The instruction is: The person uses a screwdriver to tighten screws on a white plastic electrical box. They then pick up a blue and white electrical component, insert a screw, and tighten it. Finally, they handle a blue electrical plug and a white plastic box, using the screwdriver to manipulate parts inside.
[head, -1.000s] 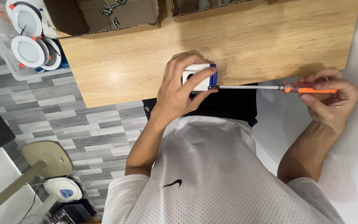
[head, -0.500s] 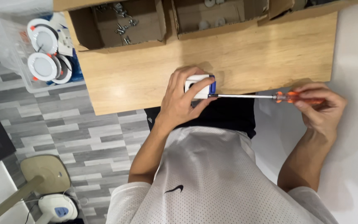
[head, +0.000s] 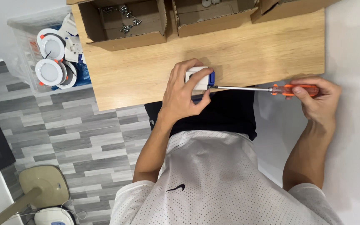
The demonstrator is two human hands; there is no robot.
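Both hands busy: left hand (head: 184,93) grips white box (head: 197,76) (blue end), right hand (head: 316,98) clamps orange screwdriver (head: 290,89) w/ tip at box

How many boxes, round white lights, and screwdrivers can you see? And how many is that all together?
Cardboard boxes: 3
Round white lights in the clear bin: 3
Screwdrivers: 1, the orange-handled screwdriver in the right hand
Total: 7
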